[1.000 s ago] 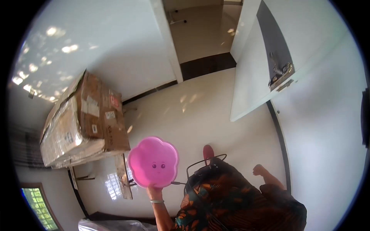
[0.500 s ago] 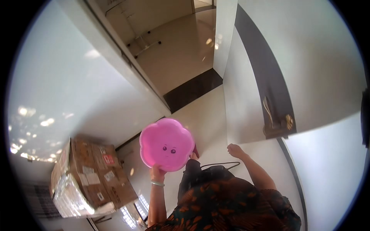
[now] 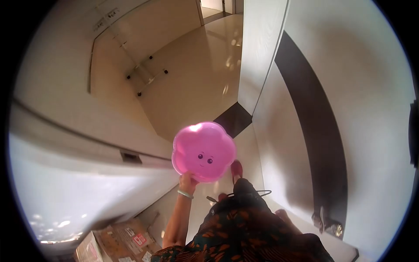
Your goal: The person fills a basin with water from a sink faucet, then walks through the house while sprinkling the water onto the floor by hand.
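Note:
A pink flower-shaped basin (image 3: 204, 146) with a small printed face is held out in front of the body. My left hand (image 3: 187, 181) grips its near rim, the thumb over the edge, and a pale bracelet circles the wrist. My right hand (image 3: 283, 214) hangs low beside the patterned clothing, partly hidden, and its fingers are too unclear to read. It is nearest to the open door (image 3: 301, 174) on the right.
A dark threshold strip (image 3: 235, 118) crosses the doorway ahead. Beyond it, a white wheeled stand (image 3: 142, 72) rests on the shiny floor. Door handle (image 3: 323, 222) at lower right, door frame edge on the left, taped cardboard box (image 3: 115, 244) at lower left.
The view has moved forward to the doorway; the box has slid down and left, and the door handle down. My left hand keeps hold of the basin. My right hand is lower and less visible.

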A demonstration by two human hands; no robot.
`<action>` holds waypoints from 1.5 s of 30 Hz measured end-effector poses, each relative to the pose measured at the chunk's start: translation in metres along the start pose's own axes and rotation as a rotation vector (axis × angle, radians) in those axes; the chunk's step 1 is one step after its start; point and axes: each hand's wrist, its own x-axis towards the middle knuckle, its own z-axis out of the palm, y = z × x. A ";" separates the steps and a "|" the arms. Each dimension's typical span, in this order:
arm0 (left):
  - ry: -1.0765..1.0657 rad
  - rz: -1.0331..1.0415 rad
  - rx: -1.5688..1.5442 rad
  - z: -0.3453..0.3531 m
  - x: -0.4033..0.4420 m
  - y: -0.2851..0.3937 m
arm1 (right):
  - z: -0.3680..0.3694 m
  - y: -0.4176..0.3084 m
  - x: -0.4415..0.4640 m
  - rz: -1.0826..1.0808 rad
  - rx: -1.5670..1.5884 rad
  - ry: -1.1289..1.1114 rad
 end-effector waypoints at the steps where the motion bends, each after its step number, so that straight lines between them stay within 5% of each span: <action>1: 0.082 -0.175 -0.113 0.003 0.025 0.005 | 0.006 -0.011 0.006 0.053 -0.084 0.004; 3: -0.122 0.174 0.219 -0.001 0.067 0.000 | 0.008 -0.030 0.046 0.213 -0.041 -0.009; 6: -0.065 0.164 0.316 0.013 0.139 0.021 | -0.025 -0.081 0.116 0.329 0.062 0.026; 10: 0.049 -0.120 -0.313 0.070 0.172 0.118 | -0.095 -0.156 0.177 0.430 0.198 0.141; 12: 0.173 -0.183 -0.267 0.064 0.209 0.131 | -0.140 -0.189 0.217 0.303 0.234 0.314; 13: 0.163 -0.176 -0.276 0.065 0.224 0.142 | -0.138 -0.146 0.256 -0.092 -0.130 0.367; 14: 0.168 -0.141 -0.287 0.067 0.236 0.154 | -0.162 -0.163 0.279 0.051 0.053 0.170; 16: 0.153 -0.116 -0.282 0.075 0.282 0.176 | -0.197 -0.188 0.345 0.211 0.903 0.113; 18: 0.218 -0.091 -0.275 0.076 0.318 0.196 | -0.217 -0.194 0.403 -0.037 1.472 -0.037; 22: 0.146 -0.125 -0.233 0.062 0.417 0.235 | -0.280 -0.273 0.524 -0.429 -0.496 0.311; 24: 0.185 -0.123 -0.187 0.080 0.487 0.226 | -0.339 -0.354 0.568 -0.003 0.082 0.298; 26: 0.252 -0.136 -0.141 0.089 0.525 0.240 | -0.345 -0.350 0.637 -0.216 0.075 0.291; 28: 0.246 -0.148 -0.082 0.115 0.571 0.290 | -0.381 -0.442 0.671 -0.346 -0.371 0.186; 30: 0.193 -0.192 -0.074 0.108 0.624 0.310 | -0.433 -0.571 0.667 -0.067 0.162 0.268; 32: 0.133 -0.218 -0.091 0.095 0.632 0.308 | -0.418 -0.573 0.685 -0.363 0.051 0.554; 34: -0.023 -0.186 0.007 0.174 0.709 0.360 | -0.519 -0.679 0.749 -0.269 0.300 0.550; 38: 0.100 -0.126 0.021 0.258 0.765 0.389 | -0.606 -0.823 0.782 -0.427 0.778 0.403; 40: -0.088 -0.150 0.064 0.297 0.833 0.377 | -0.652 -0.843 0.833 -0.464 0.812 0.195; 45: -0.058 -0.179 0.115 0.421 0.907 0.392 | -0.710 -0.863 0.946 -0.372 0.861 -0.066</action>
